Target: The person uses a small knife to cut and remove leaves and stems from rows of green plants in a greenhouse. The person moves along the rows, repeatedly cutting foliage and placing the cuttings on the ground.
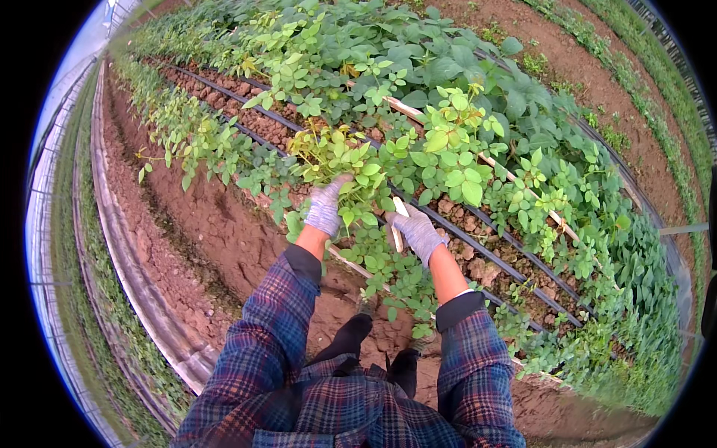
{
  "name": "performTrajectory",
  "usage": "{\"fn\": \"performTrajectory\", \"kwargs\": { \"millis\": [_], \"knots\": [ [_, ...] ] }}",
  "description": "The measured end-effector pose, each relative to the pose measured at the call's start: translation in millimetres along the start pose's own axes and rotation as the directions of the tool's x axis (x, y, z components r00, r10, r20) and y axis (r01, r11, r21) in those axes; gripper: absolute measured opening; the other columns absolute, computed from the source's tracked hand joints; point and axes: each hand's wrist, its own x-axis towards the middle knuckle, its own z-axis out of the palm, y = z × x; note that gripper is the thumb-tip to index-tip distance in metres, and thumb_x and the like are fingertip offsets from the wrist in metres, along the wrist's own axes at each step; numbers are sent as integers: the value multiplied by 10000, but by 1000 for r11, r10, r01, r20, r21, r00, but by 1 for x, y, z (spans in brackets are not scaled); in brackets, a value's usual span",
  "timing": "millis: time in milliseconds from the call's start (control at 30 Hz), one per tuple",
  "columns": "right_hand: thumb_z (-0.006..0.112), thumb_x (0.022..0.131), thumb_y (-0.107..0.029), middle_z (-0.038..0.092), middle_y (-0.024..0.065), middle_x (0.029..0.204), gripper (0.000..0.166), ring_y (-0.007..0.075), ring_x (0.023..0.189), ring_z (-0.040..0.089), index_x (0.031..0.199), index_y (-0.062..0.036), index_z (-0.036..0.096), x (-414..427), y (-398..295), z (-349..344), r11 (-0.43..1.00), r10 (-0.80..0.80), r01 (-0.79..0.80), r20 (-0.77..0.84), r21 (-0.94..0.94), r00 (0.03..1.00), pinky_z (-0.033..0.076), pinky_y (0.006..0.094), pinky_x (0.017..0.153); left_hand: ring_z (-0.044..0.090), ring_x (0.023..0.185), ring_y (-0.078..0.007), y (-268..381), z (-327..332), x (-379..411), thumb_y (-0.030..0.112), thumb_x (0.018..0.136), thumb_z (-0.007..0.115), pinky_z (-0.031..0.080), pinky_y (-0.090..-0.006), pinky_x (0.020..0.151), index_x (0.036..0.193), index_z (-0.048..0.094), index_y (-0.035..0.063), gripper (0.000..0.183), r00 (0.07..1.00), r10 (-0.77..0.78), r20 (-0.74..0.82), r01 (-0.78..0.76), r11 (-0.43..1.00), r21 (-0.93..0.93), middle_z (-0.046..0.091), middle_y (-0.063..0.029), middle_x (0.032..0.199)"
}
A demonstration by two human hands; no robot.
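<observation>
My left hand, in a grey knit glove, closes around leafy stems at the near side of the planted bed. Their leaves are yellow-green, some tinged with bronze, and look like rose foliage. The fingers are mostly hidden by leaves. Just to the right, my right hand, gloved alike, grips a slim white-handled tool. Its working end cannot be made out. Darker green leaves hang below and between both hands.
Black drip hoses run along the bed over clumpy reddish soil. A pale strip crosses among taller shoots, with dense broad-leaved plants behind. My feet stand on the bare dirt path, beside a pale plastic-like edging.
</observation>
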Motion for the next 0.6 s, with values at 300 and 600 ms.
{"fn": "performTrajectory", "kwargs": {
  "millis": [300,600],
  "knots": [
    [588,788,-173,531,21,634,249,112,432,483,1004,-69,518,-46,8,-9,997,10,-2,-115,72,993,376,244,379,590,866,-182,46,-6,-21,285,783,654,513,-328,709,1082,573,63,381,987,-71,-142,33,967,-254,606,-76,959],
    [584,843,-244,594,97,728,228,212,540,583,985,-72,536,-11,-9,-28,877,-5,64,-124,476,992,506,353,488,601,890,-217,65,-29,-120,255,840,573,523,-336,702,1088,535,63,316,938,-341,-68,301,895,-330,600,-85,1019]
  ]
}}
